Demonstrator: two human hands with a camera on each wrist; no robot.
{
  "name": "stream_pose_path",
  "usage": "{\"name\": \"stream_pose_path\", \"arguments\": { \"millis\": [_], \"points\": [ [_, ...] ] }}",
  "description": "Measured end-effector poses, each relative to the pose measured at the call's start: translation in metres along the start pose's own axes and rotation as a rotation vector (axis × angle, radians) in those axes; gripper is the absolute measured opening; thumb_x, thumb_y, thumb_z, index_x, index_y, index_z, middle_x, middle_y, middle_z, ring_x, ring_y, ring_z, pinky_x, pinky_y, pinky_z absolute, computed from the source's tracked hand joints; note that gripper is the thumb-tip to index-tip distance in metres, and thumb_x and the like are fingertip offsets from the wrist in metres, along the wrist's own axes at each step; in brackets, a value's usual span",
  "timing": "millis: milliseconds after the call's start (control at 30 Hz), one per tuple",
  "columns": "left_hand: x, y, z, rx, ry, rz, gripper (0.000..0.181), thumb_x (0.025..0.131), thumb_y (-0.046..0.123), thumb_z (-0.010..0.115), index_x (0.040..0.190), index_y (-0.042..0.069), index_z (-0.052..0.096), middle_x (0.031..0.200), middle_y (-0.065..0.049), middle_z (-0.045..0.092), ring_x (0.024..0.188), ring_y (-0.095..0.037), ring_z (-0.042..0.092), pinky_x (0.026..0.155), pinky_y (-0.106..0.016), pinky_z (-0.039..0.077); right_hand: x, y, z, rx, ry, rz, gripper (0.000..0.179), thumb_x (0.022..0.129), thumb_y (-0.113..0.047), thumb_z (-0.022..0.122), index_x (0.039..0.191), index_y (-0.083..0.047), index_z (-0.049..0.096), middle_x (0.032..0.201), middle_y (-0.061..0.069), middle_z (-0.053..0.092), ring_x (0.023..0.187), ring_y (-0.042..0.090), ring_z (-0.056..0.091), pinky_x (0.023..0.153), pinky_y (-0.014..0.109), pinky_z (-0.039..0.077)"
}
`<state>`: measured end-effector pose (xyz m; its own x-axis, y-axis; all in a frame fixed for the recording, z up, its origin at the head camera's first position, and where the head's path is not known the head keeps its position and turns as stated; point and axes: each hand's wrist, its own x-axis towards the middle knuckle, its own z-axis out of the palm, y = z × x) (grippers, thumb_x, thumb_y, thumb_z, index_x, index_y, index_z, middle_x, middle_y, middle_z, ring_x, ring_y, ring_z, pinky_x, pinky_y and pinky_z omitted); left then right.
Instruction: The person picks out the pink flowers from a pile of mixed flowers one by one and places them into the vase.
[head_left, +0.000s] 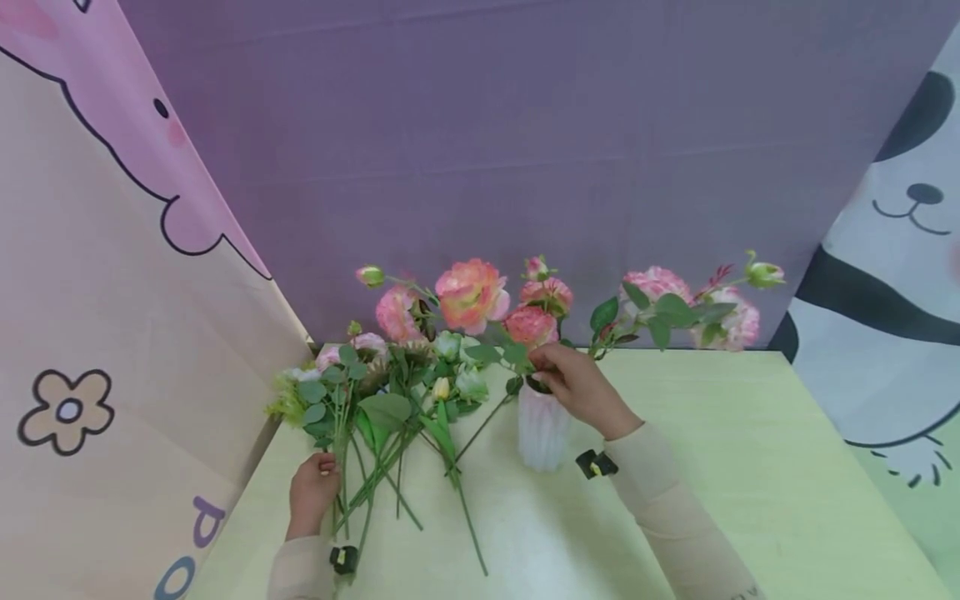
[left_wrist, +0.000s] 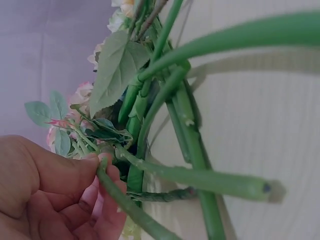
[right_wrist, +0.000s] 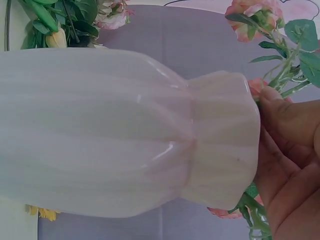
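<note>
A white fluted vase (head_left: pixel 542 433) with a ruffled rim stands upright on the table. My right hand (head_left: pixel 581 385) is at its mouth, thumb and fingers pinching a flower stem right at the rim, as the right wrist view shows. Orange-pink flowers (head_left: pixel 471 293) rise above the vase, and a spray of pink-and-white flowers (head_left: pixel 656 285) leans out to the right. At the left, my left hand (head_left: pixel 311 492) pinches a green flower stem (left_wrist: pixel 132 207) between thumb and fingers, beside the pile. The stem's blossom is hidden among the other flowers.
A pile of artificial flowers (head_left: pixel 386 412) with crossing green stems lies on the left of the pale table (head_left: pixel 720 483). Behind stands a purple-grey backdrop (head_left: pixel 487 125). Cartoon-printed panels flank the table, with a panda (head_left: pixel 885 292) on the right.
</note>
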<state>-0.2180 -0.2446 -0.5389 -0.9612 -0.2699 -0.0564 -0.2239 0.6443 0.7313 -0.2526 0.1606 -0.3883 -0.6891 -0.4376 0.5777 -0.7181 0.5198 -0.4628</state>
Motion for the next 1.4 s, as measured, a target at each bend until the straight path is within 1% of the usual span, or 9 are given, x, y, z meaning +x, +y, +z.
{"name": "stream_pose_path", "arguments": {
  "millis": [167, 333, 500, 600, 767, 1000, 1167, 1267, 1400],
  "points": [
    [-0.002, 0.005, -0.002, -0.05, 0.004, -0.013, 0.027, 0.089, 0.003, 0.053, 0.111, -0.012, 0.056, 0.102, -0.027, 0.06, 0.083, -0.034, 0.059, 0.065, -0.037, 0.049, 0.002, -0.002, 0.0, -0.032, -0.021, 0.046, 0.017, 0.083, 0.008, 0.065, 0.097, 0.0, 0.062, 0.091, 0.011, 0.065, 0.084, 0.025, 0.065, 0.071, 0.035, 0.055],
    [-0.004, 0.008, -0.003, -0.056, 0.021, -0.016, 0.028, 0.089, 0.004, 0.054, 0.112, -0.012, 0.056, 0.104, -0.027, 0.06, 0.084, -0.035, 0.061, 0.064, -0.034, 0.049, 0.002, -0.007, 0.001, -0.043, -0.021, 0.126, 0.016, 0.082, 0.007, 0.066, 0.097, 0.001, 0.064, 0.092, 0.013, 0.067, 0.085, 0.026, 0.066, 0.072, 0.035, 0.056],
    [-0.005, 0.01, -0.003, -0.073, 0.015, -0.032, 0.027, 0.089, 0.003, 0.054, 0.112, -0.011, 0.055, 0.106, -0.029, 0.059, 0.087, -0.036, 0.06, 0.068, -0.038, 0.05, 0.003, -0.013, 0.003, -0.1, -0.011, 0.162, 0.014, 0.081, 0.004, 0.068, 0.094, 0.002, 0.065, 0.089, 0.013, 0.069, 0.081, 0.026, 0.066, 0.072, 0.037, 0.055],
    [-0.004, 0.011, -0.003, -0.084, 0.013, -0.04, 0.027, 0.09, 0.002, 0.053, 0.113, -0.011, 0.054, 0.108, -0.029, 0.058, 0.09, -0.038, 0.059, 0.071, -0.04, 0.051, 0.004, -0.016, 0.005, -0.156, -0.025, 0.184, 0.012, 0.081, 0.002, 0.069, 0.093, 0.0, 0.066, 0.087, 0.012, 0.069, 0.08, 0.025, 0.066, 0.071, 0.038, 0.055],
    [-0.005, 0.014, -0.002, -0.095, 0.034, -0.022, 0.026, 0.09, 0.002, 0.053, 0.112, -0.012, 0.055, 0.107, -0.03, 0.058, 0.092, -0.04, 0.058, 0.072, -0.043, 0.051, 0.006, -0.018, 0.006, -0.224, -0.056, 0.202, 0.009, 0.081, 0.001, 0.07, 0.087, -0.004, 0.066, 0.083, 0.009, 0.069, 0.077, 0.024, 0.065, 0.067, 0.039, 0.054],
    [-0.006, 0.016, -0.002, -0.133, 0.043, -0.016, 0.026, 0.092, 0.002, 0.053, 0.114, -0.011, 0.053, 0.11, -0.03, 0.056, 0.098, -0.042, 0.056, 0.077, -0.045, 0.051, 0.007, -0.02, 0.006, -0.229, -0.075, 0.215, 0.011, 0.08, 0.003, 0.07, 0.082, -0.006, 0.064, 0.08, 0.007, 0.067, 0.074, 0.023, 0.064, 0.064, 0.038, 0.052],
    [-0.007, 0.022, -0.002, -0.171, 0.056, -0.013, 0.025, 0.092, 0.002, 0.054, 0.114, -0.01, 0.053, 0.11, -0.028, 0.057, 0.098, -0.039, 0.057, 0.073, -0.036, 0.052, 0.006, -0.021, 0.005, -0.223, -0.092, 0.227, 0.01, 0.081, 0.003, 0.069, 0.083, -0.006, 0.065, 0.081, 0.008, 0.068, 0.074, 0.023, 0.064, 0.064, 0.038, 0.053],
    [-0.008, 0.026, -0.002, -0.179, 0.067, -0.002, 0.026, 0.092, 0.003, 0.054, 0.114, -0.009, 0.054, 0.109, -0.026, 0.057, 0.097, -0.037, 0.057, 0.069, -0.029, 0.05, 0.006, -0.022, 0.005, -0.214, -0.096, 0.225, 0.01, 0.081, 0.003, 0.068, 0.084, -0.006, 0.065, 0.082, 0.009, 0.068, 0.075, 0.023, 0.064, 0.064, 0.037, 0.053],
    [-0.01, 0.032, -0.003, -0.205, 0.073, 0.012, 0.027, 0.092, 0.003, 0.056, 0.116, -0.01, 0.053, 0.108, -0.026, 0.058, 0.096, -0.035, 0.057, 0.068, -0.024, 0.048, 0.006, -0.022, 0.006, -0.203, -0.096, 0.218, 0.011, 0.082, 0.006, 0.066, 0.083, -0.005, 0.065, 0.081, 0.009, 0.068, 0.074, 0.023, 0.063, 0.064, 0.037, 0.052]
  ]
}}
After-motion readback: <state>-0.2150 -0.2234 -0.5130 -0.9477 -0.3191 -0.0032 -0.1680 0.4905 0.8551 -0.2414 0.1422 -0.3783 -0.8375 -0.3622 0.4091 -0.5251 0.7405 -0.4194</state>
